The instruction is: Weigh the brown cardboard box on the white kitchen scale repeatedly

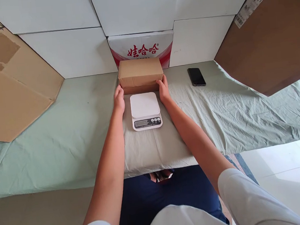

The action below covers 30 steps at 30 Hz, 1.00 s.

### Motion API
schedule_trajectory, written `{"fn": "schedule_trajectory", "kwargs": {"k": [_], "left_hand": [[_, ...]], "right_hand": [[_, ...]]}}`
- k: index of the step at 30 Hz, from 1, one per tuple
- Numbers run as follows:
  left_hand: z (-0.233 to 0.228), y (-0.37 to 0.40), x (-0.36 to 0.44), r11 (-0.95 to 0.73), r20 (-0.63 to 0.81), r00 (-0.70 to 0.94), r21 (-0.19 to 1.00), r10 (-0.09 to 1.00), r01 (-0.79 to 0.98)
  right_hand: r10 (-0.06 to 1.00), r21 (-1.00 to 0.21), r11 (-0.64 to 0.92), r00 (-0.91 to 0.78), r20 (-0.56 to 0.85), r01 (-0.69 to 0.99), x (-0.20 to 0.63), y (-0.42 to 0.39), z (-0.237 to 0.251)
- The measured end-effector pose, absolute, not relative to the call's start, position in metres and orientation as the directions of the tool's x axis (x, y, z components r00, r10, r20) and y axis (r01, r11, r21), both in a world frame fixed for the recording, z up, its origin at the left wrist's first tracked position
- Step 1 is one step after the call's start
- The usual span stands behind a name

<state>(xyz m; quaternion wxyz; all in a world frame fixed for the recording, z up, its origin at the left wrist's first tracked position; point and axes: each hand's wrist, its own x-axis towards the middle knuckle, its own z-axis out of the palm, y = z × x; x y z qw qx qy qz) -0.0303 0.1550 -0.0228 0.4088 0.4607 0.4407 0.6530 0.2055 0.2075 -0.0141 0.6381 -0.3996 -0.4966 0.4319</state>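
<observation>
A closed brown cardboard box [140, 68] stands on the cloth behind a white digital kitchen scale [145, 105]. A horizontal line crosses the box's front; whether that is a seam or a second box below, I cannot tell. My left hand [119, 98] grips the box's left side near its front corner. On the opposite side, my right hand [164, 88] has its thumb on the front face and its fingers along the right side, partly hidden. The scale lies between my wrists, with nothing on its platform and its display and buttons facing me.
A black phone [196, 76] lies to the right on the pale green cloth [61, 136]. Behind the box stands a white and red printed carton [142, 43] against white panels. Large cardboard sheets [10, 87] flank the left side, and a darker cardboard one [268, 42] the right.
</observation>
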Motion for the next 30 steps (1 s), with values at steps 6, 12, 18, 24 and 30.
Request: {"fn": "schedule_trajectory", "kwargs": {"k": [6, 12, 18, 24, 30], "left_hand": [[-0.025, 0.158, -0.030, -0.283, 0.260, -0.192, 0.954, 0.946, -0.104], [-0.026, 0.159, -0.042, -0.258, 0.218, -0.275, 0.959, 0.936, -0.115], [-0.018, 0.140, -0.077, -0.226, 0.162, -0.436, 0.969, 0.885, -0.099], [-0.008, 0.131, -0.088, -0.207, 0.158, -0.446, 0.976, 0.881, -0.062], [-0.010, 0.133, -0.089, -0.209, 0.175, -0.413, 0.977, 0.894, -0.038]], "right_hand": [[0.945, -0.935, 0.320, 0.121, 0.304, -0.152, 0.205, 0.211, -0.017], [0.956, -0.931, 0.282, 0.153, 0.252, -0.232, 0.215, 0.218, -0.021], [0.952, -0.928, 0.184, 0.294, 0.087, -0.323, 0.249, 0.226, -0.025], [0.956, -0.931, 0.164, 0.284, 0.068, -0.327, 0.251, 0.224, -0.022], [0.960, -0.946, 0.182, 0.257, 0.112, -0.268, 0.248, 0.223, -0.022]]}}
